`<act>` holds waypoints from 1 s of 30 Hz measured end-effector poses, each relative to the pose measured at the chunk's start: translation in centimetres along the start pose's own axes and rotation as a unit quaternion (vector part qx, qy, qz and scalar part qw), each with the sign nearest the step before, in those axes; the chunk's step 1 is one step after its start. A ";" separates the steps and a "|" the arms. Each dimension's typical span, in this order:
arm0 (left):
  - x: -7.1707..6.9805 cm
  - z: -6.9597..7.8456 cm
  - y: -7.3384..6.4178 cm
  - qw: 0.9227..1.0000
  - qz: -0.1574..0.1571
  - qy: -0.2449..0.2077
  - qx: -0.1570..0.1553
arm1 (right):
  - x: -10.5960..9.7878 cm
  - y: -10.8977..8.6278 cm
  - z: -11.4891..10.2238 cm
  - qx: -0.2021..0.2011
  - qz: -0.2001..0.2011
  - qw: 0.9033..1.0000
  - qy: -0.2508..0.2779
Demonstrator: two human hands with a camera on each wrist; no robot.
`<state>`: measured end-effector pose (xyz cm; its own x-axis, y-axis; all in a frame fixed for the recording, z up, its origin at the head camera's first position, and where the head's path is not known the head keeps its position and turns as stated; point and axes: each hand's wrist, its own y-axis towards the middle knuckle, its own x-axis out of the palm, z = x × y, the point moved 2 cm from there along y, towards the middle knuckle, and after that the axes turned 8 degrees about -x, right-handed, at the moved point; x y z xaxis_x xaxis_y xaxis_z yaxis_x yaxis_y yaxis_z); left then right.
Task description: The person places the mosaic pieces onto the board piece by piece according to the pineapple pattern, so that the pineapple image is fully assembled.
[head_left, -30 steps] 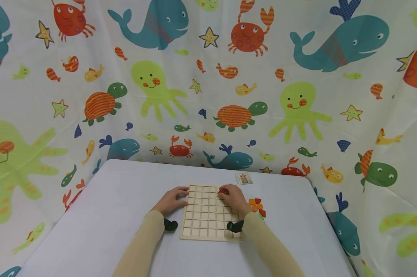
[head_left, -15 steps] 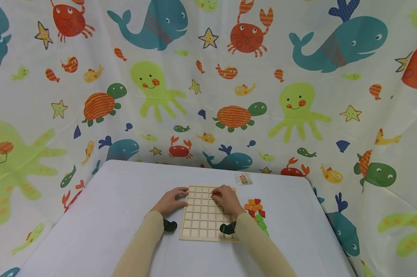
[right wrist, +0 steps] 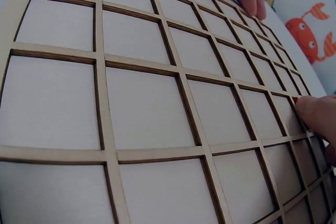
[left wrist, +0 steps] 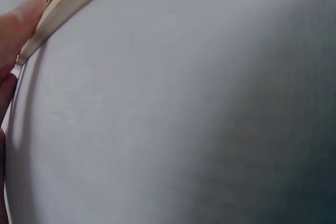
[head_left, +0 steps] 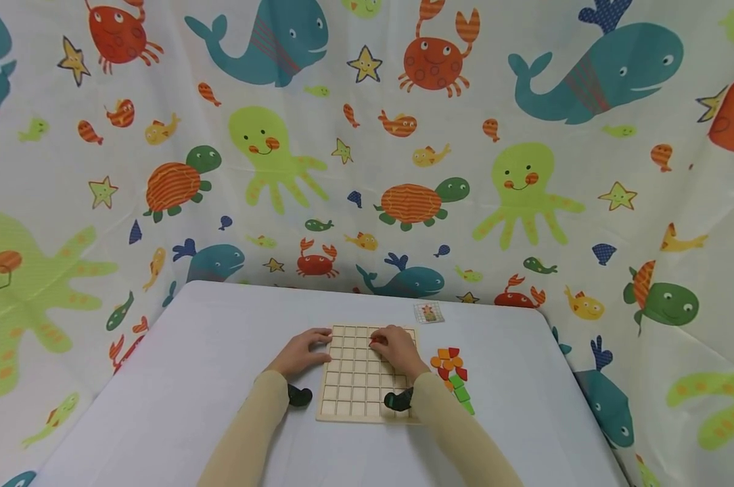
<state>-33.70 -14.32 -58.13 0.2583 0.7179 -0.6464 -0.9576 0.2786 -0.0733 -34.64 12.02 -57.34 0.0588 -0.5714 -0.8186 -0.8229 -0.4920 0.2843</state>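
Observation:
A wooden grid board (head_left: pixel 354 389) with square cells lies on the white table. My left hand (head_left: pixel 302 353) rests on its left edge, thumb and fingers spread apart. In the left wrist view the thumb (left wrist: pixel 21 22) touches the board's side; the other fingers are partly out of frame. Over the board's upper rows, my right hand (head_left: pixel 398 348) pinches a small red piece (right wrist: pixel 295 99), mostly hidden by the fingertips, so its shape cannot be told. In the right wrist view the thumb (right wrist: pixel 317 114) is down at a cell near the far side.
Right of the board lie several loose pieces: orange pieces (head_left: pixel 443 354), red pieces (head_left: pixel 461 373) and green squares (head_left: pixel 461 393). A small picture card (head_left: pixel 429 312) lies behind the board on the right. A curtain (head_left: pixel 342 182) printed with sea animals hangs behind the table.
My right hand has moved left across the board's upper rows with the red piece, then nearly stopped, uncovering more loose pieces. The left hand has stayed in place.

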 end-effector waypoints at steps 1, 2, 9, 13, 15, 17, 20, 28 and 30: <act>0.0 0.1 0.0 1.000 0.001 0.000 0.002 | 0.0 0.0 -0.1 0.002 0.000 1.000 0.004; -0.1 0.1 0.0 1.000 0.001 -0.001 0.005 | -0.1 0.1 -0.2 0.005 -0.001 1.000 0.007; -0.1 0.2 0.3 1.000 0.001 -0.003 0.014 | -0.5 0.2 -0.5 0.007 -0.001 1.000 0.013; 0.0 0.0 0.5 1.000 0.002 -0.002 0.015 | -0.5 0.3 -0.3 0.015 -0.007 1.000 0.013; 0.0 0.0 0.5 1.000 0.001 -0.003 0.015 | -0.4 0.3 -0.2 0.015 -0.005 1.000 0.014; 0.0 0.1 0.5 1.000 0.001 -0.004 0.015 | -0.6 0.2 -0.2 0.019 0.002 0.999 0.028; -0.1 0.2 0.5 1.000 -0.003 -0.004 0.014 | -1.2 -0.1 0.2 0.038 0.024 0.997 0.059; -0.3 -0.2 0.7 1.000 -0.003 0.006 0.012 | -4.6 -2.1 2.9 0.126 0.117 0.978 0.120; -0.3 -0.2 0.6 1.000 -0.003 0.008 0.012 | -5.7 -2.9 3.5 0.152 0.137 0.971 0.124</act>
<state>-34.42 -14.48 -58.15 0.2623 0.7063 -0.6575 -0.9526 0.2985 -0.0594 -34.57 18.99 -55.20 -0.0815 -0.8129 -0.5766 -0.9535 -0.1048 0.2825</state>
